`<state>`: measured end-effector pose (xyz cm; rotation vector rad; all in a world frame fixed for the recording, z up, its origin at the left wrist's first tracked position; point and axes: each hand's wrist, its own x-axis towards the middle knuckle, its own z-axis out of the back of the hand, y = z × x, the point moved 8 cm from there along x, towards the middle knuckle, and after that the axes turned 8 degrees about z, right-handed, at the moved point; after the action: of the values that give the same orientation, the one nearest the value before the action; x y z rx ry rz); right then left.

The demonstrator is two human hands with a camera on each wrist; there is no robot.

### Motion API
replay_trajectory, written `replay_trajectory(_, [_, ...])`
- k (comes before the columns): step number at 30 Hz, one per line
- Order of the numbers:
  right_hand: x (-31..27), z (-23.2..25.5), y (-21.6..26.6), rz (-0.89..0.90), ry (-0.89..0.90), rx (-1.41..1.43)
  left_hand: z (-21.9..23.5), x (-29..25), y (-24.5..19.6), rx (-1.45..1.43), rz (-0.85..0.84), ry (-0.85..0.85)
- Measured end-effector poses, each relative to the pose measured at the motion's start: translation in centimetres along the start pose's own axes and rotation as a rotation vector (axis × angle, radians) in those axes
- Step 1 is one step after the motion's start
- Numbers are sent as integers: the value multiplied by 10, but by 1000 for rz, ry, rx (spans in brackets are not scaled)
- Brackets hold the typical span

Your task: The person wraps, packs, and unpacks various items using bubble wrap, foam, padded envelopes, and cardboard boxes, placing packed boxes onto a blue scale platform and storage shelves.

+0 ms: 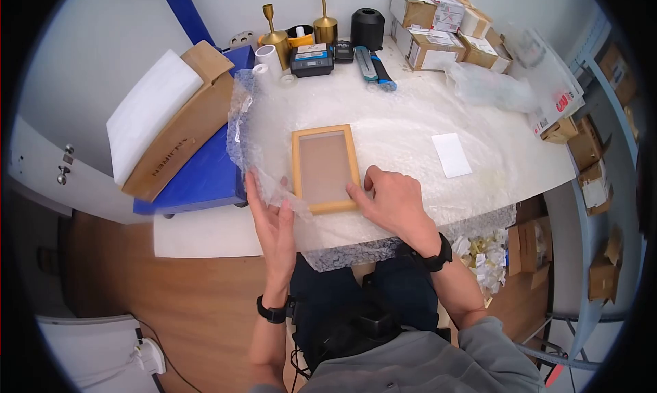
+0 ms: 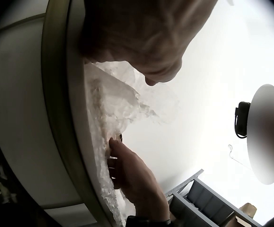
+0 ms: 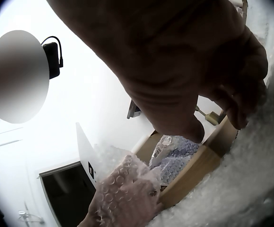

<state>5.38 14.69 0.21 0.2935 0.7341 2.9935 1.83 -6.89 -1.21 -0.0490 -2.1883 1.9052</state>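
A light wooden picture frame (image 1: 297, 167) with a brownish panel lies on clear bubble wrap (image 1: 397, 112). My left hand (image 1: 274, 232) is at its lower left, fingers extended and thumb apart, against the raised wrap. In the right wrist view the left hand (image 3: 127, 196) shows through the bubbles beside the frame (image 3: 191, 177). My right hand (image 1: 397, 201) has its thumb on the frame's lower right side and its fingers curled beside that edge, gripping it. The left wrist view shows the right hand (image 2: 137, 179) beyond the wrap (image 2: 113, 97); the frame is hidden there.
A white card (image 1: 452, 155) lies right of the frame. Brass holders (image 1: 276, 40), a black device (image 1: 312, 61) and cutters (image 1: 375, 68) stand or lie at the back. Small cartons (image 1: 434, 48) are stacked back right. A long carton (image 1: 179, 129) leans over a blue box (image 1: 198, 177) at left.
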Motion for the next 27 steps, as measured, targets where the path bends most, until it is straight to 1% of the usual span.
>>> replay_trajectory(2, [4, -5, 0, -5, 8, 15, 6, 1, 6, -12, -31, -18])
replay_trajectory(4, [6, -6, -1, -12, 19, 32, 8, -3, 9, 15, -104, -8])
replay_trajectory(5, [6, -4, 0, 9, 6, 70, 9, -3, 13, 14, -104, -8])
replay_trajectory(7, [5, -4, 1, 24, -10, 109, 14, -2, 17, -167, -103, -19])
replay_trajectory(10, [4, -3, 4, 45, -40, 83, 14, -4, 13, -212, -92, 21])
replay_trajectory(12, [5, 1, 6, 48, -46, 7, 13, -4, 12, -219, -79, 18])
replay_trajectory(16, [8, 12, 3, 9, -76, 43, 12, -5, 9, -266, -54, 4])
replay_trajectory(18, [10, 10, -12, -55, -41, 235, 12, -6, 9, -255, -58, 1])
replay_trajectory(19, [9, 16, -16, -56, -46, 234, 12, -6, 9, -247, -61, -6])
replay_trajectory(21, [-2, 13, -40, -317, -5, 741, 12, -7, 9, -254, -61, -3])
replay_trajectory(22, [-6, 14, -52, -310, -33, 883, 13, -7, 9, -260, -58, -5])
replay_trajectory(23, [-13, 20, -60, -310, -33, 879, 13, -8, 9, -264, -58, -5])
replay_trajectory(25, [-25, 41, -75, -311, -213, 1074, 13, -9, 7, -276, -52, -7])
replay_trajectory(26, [-30, 46, -82, -313, -215, 1072, 13, -10, 7, -278, -50, -6])
replay_trajectory(27, [-36, 56, -92, -310, -296, 1055, 13, -11, 6, -303, -49, -18])
